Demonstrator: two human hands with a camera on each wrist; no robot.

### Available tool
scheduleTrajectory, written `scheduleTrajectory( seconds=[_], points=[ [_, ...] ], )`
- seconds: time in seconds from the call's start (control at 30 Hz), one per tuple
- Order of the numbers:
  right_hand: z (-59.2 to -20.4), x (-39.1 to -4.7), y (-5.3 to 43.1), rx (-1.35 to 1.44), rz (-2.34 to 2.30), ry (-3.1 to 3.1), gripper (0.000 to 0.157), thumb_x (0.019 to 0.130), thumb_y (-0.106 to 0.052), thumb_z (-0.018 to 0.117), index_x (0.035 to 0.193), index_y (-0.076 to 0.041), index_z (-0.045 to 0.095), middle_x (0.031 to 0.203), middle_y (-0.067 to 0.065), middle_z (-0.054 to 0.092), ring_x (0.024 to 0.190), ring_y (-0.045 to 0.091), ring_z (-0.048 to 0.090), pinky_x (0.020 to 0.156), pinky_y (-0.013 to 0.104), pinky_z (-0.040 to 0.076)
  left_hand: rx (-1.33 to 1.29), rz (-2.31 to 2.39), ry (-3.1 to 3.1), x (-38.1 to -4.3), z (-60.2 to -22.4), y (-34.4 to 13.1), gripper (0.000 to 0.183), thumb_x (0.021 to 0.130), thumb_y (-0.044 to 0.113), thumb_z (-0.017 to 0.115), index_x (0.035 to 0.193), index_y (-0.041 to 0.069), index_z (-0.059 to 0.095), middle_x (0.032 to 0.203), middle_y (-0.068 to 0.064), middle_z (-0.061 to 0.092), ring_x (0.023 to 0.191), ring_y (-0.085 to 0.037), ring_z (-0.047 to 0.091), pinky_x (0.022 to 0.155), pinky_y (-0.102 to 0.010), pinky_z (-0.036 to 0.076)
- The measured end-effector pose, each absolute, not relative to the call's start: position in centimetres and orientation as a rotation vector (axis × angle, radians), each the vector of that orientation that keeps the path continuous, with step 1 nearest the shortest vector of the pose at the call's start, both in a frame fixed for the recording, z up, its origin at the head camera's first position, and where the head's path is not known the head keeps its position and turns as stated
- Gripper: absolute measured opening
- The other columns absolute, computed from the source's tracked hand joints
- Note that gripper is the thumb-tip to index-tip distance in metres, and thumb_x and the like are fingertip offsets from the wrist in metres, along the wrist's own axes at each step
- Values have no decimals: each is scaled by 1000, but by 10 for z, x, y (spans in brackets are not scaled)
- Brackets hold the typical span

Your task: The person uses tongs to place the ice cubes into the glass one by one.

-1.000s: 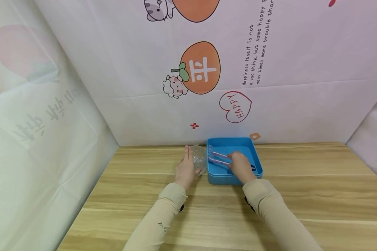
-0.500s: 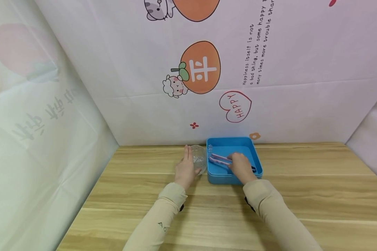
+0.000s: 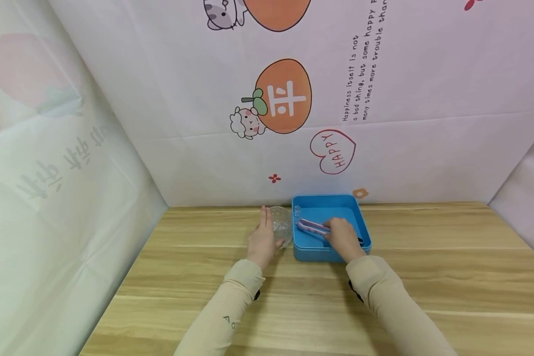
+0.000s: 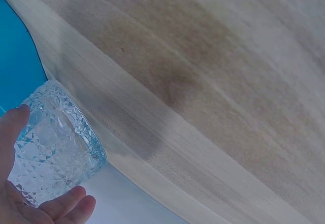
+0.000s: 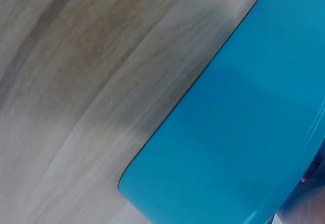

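Note:
On the left in the head view, my left hand [image 3: 262, 242] holds a clear, faceted glass bowl [image 3: 281, 226] steady on the table. The left wrist view shows the thumb on one side of the glass bowl [image 4: 56, 142] and fingertips on the other. My right hand [image 3: 341, 237] reaches into a blue rectangular box [image 3: 322, 255] and grips pink-and-white tongs [image 3: 312, 227]. Their two arms lie close together, tips pointing left near the box's left wall. Small clear pieces [image 3: 297, 211] sit just beyond the tips. In the right wrist view the blue box's side hides most of that hand.
The glass bowl stands close beside the box on the wooden table [image 3: 204, 277]. Behind them rises a white printed cloth backdrop [image 3: 196, 163], close to the box's far side. Another cloth sheet [image 3: 71, 207] hangs at the left.
The tongs' two arms, spread apart one second ago, have come together inside the box. My right hand has shifted very slightly; my left hand stays at the glass bowl.

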State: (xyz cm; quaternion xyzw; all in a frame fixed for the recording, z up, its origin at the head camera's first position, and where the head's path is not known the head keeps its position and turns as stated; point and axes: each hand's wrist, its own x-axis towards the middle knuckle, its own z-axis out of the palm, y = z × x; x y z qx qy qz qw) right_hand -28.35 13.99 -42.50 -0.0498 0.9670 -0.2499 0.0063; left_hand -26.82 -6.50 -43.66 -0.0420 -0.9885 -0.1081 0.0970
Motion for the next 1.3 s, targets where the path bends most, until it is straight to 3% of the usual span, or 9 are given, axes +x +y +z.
scheduleTrajectory(
  seconds=[0.23,0.63,0.87,1.17,1.3],
  points=[
    [-423,-281,147,-156,-796,3026,31,88,-5,65,117,5,65,119,24,65,109,39,60,87,48,52,-131,-320,-2923,-266,-435,-65,96,80,39,75,151,1,22,159,-12,22,88,-23,66,65,-31,53],
    [-419,-282,157,-185,-828,3087,31,88,-5,65,117,6,65,116,27,65,102,39,63,80,47,54,-125,-307,-2937,-266,-434,-64,97,80,40,75,151,2,21,160,-10,22,63,-17,56,53,-26,46],
    [-414,-282,161,-184,-839,3142,31,88,-5,65,117,5,65,114,27,65,99,38,63,80,47,54,-130,-319,-2933,-265,-433,-64,97,80,39,75,151,2,22,159,-11,23,70,-19,60,59,-28,50],
    [-406,-282,165,-262,-891,3198,31,86,-5,67,116,6,66,102,25,66,86,31,60,71,39,55,-129,-313,-2935,-264,-432,-63,96,80,39,75,151,1,22,159,-12,23,65,-17,57,56,-26,48],
    [-403,-282,166,-260,-892,3211,34,86,-6,68,118,6,65,101,24,65,85,31,59,73,40,55,-130,-321,-2932,-264,-431,-63,95,81,38,75,151,1,22,159,-12,23,64,-17,56,57,-27,48]
  ],
)
